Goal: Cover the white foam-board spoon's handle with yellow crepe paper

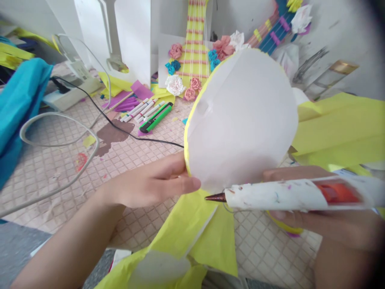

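My left hand [156, 180] pinches the lower left edge of a white rounded cardboard piece [240, 116], thumb in front and fingers behind. Yellow trim runs along the piece's left and top edge. A white glue gun [270, 196] with a dark pointed nozzle is gripped in my right hand [327, 220], its tip pointing left just below the cardboard. From the cardboard's lower edge, yellow crepe paper [198, 233] hangs down toward me. Part of my right hand lies hidden behind the glue gun.
Behind stand a yellow paper guitar [195, 52] with paper flowers and a blue one [275, 26]. A green utility knife [156, 117], several markers [138, 110], and a power strip [72, 94] with loose cables lie left. Yellow paper [343, 128] is at right, blue paper [21, 108] at left.
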A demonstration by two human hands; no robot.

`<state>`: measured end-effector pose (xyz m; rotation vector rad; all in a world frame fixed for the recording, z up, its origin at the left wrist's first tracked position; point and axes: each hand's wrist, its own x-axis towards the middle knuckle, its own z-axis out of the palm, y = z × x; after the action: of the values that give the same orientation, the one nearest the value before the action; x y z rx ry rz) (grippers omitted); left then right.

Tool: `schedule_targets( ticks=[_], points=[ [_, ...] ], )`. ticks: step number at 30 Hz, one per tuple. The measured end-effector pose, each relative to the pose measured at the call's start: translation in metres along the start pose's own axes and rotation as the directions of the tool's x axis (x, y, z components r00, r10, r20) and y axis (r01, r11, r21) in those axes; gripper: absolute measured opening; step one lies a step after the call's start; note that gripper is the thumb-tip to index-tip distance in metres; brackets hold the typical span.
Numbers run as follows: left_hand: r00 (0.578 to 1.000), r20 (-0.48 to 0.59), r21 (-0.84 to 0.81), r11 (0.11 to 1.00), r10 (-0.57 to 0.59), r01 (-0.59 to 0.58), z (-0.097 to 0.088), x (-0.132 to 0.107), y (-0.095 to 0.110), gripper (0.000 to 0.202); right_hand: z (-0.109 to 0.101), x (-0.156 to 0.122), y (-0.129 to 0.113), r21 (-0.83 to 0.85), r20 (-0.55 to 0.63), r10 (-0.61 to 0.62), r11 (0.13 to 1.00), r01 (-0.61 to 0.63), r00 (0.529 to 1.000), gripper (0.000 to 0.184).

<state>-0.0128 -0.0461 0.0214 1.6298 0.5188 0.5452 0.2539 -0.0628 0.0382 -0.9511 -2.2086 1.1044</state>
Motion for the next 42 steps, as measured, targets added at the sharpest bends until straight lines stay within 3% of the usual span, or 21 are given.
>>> schedule_targets(
  ticks=[6,15,21,25,30,36,42],
  points=[
    [0.979,-0.093,-0.024,0.983,-0.183,0.181,0.0007,-0.0038,0.0037,0.034,0.0006,-0.0011,0.0017,0.024,0.017,0.059,0.998,-0.059,0.998,0.017],
    [0.980,-0.097,-0.137,0.978,-0.172,0.158,0.0022,-0.0060,0.0035,0.028,0.0021,-0.0048,0.0035,0.051,-0.003,0.078,0.996,-0.078,0.997,0.016],
    [0.973,-0.104,-0.108,0.975,-0.205,0.193,0.0026,-0.0045,0.0039,0.030,0.0030,-0.0017,0.0028,0.048,-0.018,0.066,0.997,-0.065,0.998,0.016],
    [0.970,-0.123,-0.077,0.976,-0.211,0.203,0.0032,-0.0039,0.0034,0.029,0.0031,-0.0008,0.0030,0.043,-0.006,0.073,0.996,-0.072,0.997,0.026],
    [0.963,-0.151,-0.030,0.975,-0.223,0.221,0.0054,-0.0040,0.0070,0.025,0.0040,-0.0033,0.0040,0.016,-0.084,0.040,0.999,-0.038,0.996,0.041],
    [0.969,-0.125,-0.018,0.977,-0.212,0.212,0.0064,-0.0035,0.0084,0.026,0.0052,-0.0055,0.0060,0.016,-0.060,0.095,0.995,-0.094,0.994,0.030],
    [0.966,-0.136,0.010,0.975,-0.218,0.221,0.0078,-0.0028,0.0080,0.026,0.0037,-0.0018,0.0034,-0.015,-0.036,0.029,0.999,-0.030,0.999,0.035]
  ],
)
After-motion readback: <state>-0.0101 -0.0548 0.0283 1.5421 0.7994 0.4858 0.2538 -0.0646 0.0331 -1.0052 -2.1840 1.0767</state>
